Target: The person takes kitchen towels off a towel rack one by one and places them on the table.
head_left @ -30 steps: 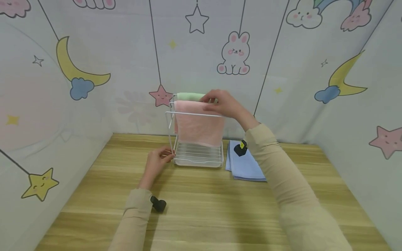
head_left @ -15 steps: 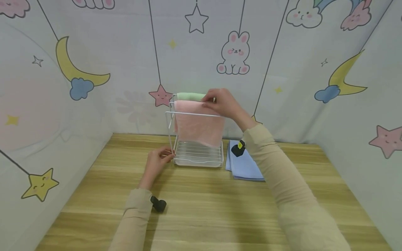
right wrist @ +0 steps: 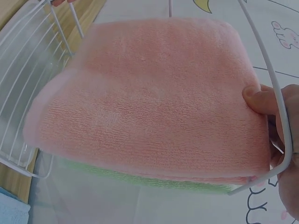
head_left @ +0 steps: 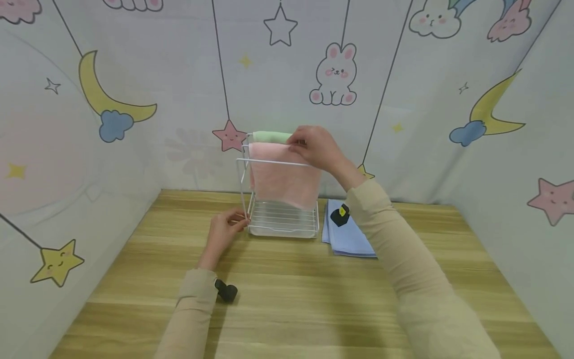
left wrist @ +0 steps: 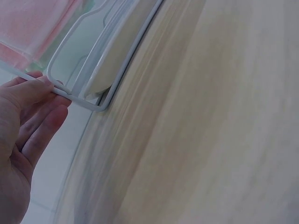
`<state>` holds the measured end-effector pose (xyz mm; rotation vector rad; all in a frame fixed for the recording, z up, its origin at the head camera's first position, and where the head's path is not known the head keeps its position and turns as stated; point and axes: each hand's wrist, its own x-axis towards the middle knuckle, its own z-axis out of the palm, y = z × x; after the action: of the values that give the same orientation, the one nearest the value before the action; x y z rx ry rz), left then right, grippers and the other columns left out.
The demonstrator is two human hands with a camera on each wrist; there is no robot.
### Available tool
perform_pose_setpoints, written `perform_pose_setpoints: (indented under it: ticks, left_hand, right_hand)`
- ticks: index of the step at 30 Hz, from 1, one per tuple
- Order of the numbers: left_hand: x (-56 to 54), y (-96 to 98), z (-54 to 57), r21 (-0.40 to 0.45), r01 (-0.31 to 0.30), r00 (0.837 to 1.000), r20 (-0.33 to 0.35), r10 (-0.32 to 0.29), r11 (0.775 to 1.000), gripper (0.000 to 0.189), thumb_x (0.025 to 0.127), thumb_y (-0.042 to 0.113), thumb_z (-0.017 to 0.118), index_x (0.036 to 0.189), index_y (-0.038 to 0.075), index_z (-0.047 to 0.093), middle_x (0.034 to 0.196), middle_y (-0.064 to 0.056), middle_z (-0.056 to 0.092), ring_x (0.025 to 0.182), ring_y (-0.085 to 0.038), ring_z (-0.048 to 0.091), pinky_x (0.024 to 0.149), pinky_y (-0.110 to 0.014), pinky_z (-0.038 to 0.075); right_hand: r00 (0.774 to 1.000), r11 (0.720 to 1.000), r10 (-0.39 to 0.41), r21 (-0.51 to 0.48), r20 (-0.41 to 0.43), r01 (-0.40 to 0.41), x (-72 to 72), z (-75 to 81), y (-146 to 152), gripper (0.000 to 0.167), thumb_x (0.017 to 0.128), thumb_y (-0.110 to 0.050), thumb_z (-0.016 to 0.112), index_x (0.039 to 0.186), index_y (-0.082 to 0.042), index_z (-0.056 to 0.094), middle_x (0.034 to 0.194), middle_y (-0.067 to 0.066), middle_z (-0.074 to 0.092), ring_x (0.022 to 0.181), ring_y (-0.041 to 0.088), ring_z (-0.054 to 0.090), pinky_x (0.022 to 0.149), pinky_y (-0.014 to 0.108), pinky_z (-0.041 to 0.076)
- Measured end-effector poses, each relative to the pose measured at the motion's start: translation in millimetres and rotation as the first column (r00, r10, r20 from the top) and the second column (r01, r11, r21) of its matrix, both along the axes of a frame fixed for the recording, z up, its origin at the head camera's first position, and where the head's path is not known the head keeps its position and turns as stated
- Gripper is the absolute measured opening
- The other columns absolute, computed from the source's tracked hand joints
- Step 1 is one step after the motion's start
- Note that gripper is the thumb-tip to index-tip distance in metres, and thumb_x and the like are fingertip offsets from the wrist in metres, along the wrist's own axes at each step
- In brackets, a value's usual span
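A white wire rack [head_left: 278, 162] stands at the back of the table, with a wire shelf over a shallow tray [head_left: 282, 234] at its base. Over one of its upper bars hangs a folded pink towel [head_left: 284, 182]. Behind that, a green towel [head_left: 269, 136] hangs on the rear bar. My left hand [head_left: 221, 230] pinches the rack's front left wire near the bottom, the thumb [left wrist: 39, 86] lying over it. At the pink towel's top right, my right hand [head_left: 318, 147] pinches the edge, its thumb [right wrist: 259, 99] on the near face; its other fingers are mostly hidden.
A folded blue towel [head_left: 354, 242] lies on the wooden table [head_left: 287, 299] right of the rack, partly beneath the right forearm in the head view. A white printed cloth wall [head_left: 193, 75] stands close behind the rack, with others at both sides.
My right hand's fingers have drawn together on the pink towel's top edge and the hand has shifted slightly. The left hand and the rack stay in place.
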<state>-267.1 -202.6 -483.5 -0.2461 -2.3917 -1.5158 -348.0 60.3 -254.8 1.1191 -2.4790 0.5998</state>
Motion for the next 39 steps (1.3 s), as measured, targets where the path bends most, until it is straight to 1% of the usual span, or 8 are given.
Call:
perform_pose_setpoints:
  ticks: [3, 10, 15, 19, 26, 32, 39]
  left_hand:
    - [-0.7, -0.2, -0.4, -0.004, -0.004, 1.0, -0.004, 0.004, 1.0, 0.015, 0.087, 0.006, 0.074, 0.1, -0.001, 0.071, 0.095, -0.023, 0.075, 0.083, -0.032, 0.074, 0.065, -0.023, 0.063]
    - [-1.3, 0.5, -0.6, 0.001, -0.002, 1.0, -0.009, 0.002, 1.0, 0.016, 0.087, 0.006, 0.074, 0.1, -0.002, 0.071, 0.095, -0.023, 0.075, 0.083, -0.033, 0.074, 0.065, -0.024, 0.063]
    - [-1.2, 1.6, 0.3, 0.009, 0.004, 1.0, -0.006, -0.004, 1.0, 0.014, 0.087, 0.005, 0.073, 0.099, -0.001, 0.071, 0.095, -0.022, 0.075, 0.084, -0.033, 0.074, 0.066, -0.023, 0.063]
    - [-0.6, 1.5, 0.4, 0.007, -0.002, 1.0, 0.003, 0.002, 1.0, 0.013, 0.087, 0.005, 0.074, 0.099, 0.0, 0.071, 0.096, -0.022, 0.075, 0.085, -0.032, 0.074, 0.066, -0.022, 0.063]
    - [-0.3, 1.2, -0.2, 0.019, -0.002, 1.0, 0.006, 0.002, 1.0, 0.014, 0.087, 0.005, 0.073, 0.099, -0.002, 0.071, 0.096, -0.023, 0.075, 0.086, -0.033, 0.074, 0.066, -0.021, 0.062]
    - [-0.1, 2.2, 1.2, 0.005, -0.011, 1.0, 0.006, 0.011, 1.0, 0.015, 0.087, 0.005, 0.073, 0.1, -0.002, 0.07, 0.096, -0.023, 0.075, 0.085, -0.033, 0.074, 0.066, -0.02, 0.062]
    - [2.1, 2.4, 2.7, -0.007, -0.024, 0.999, 0.028, 0.024, 1.0, 0.016, 0.088, 0.006, 0.073, 0.101, -0.001, 0.07, 0.096, -0.022, 0.075, 0.086, -0.032, 0.074, 0.066, -0.019, 0.061]
  right_hand:
    - [1.0, 1.0, -0.014, 0.024, -0.008, 0.014, 0.9, 0.5, -0.8, 0.016, 0.094, -0.013, 0.067, 0.105, -0.007, 0.076, 0.1, 0.009, 0.075, 0.088, 0.022, 0.065, 0.081, 0.035, 0.055]
    - [0.999, 0.998, -0.036, 0.057, 0.013, 0.035, 2.6, -0.5, -0.6, 0.017, 0.095, -0.012, 0.065, 0.109, -0.008, 0.075, 0.105, 0.009, 0.074, 0.095, 0.023, 0.065, 0.088, 0.036, 0.056]
    - [1.0, 0.999, -0.02, 0.048, 0.013, 0.019, 3.1, -1.6, 1.0, 0.018, 0.095, -0.01, 0.064, 0.11, -0.009, 0.074, 0.105, 0.009, 0.074, 0.095, 0.024, 0.064, 0.088, 0.037, 0.055]
    - [1.0, 1.0, -0.007, 0.029, 0.025, 0.006, 2.5, -3.4, 1.2, 0.018, 0.095, -0.01, 0.064, 0.11, -0.01, 0.074, 0.105, 0.008, 0.074, 0.095, 0.023, 0.064, 0.089, 0.036, 0.055]
    - [0.999, 1.0, -0.017, 0.018, 0.031, 0.017, 2.0, -4.6, 0.7, 0.018, 0.095, -0.01, 0.064, 0.109, -0.012, 0.075, 0.105, 0.007, 0.074, 0.095, 0.023, 0.064, 0.089, 0.037, 0.055]
    - [0.999, 1.0, -0.027, 0.017, 0.03, 0.027, 3.0, -3.9, 1.0, 0.018, 0.095, -0.01, 0.065, 0.109, -0.012, 0.075, 0.106, 0.007, 0.074, 0.097, 0.023, 0.066, 0.089, 0.036, 0.056]
    - [0.999, 1.0, -0.023, 0.022, 0.025, 0.022, 2.6, -4.6, -0.8, 0.018, 0.095, -0.01, 0.064, 0.11, -0.011, 0.075, 0.108, 0.007, 0.075, 0.101, 0.024, 0.067, 0.092, 0.037, 0.056]
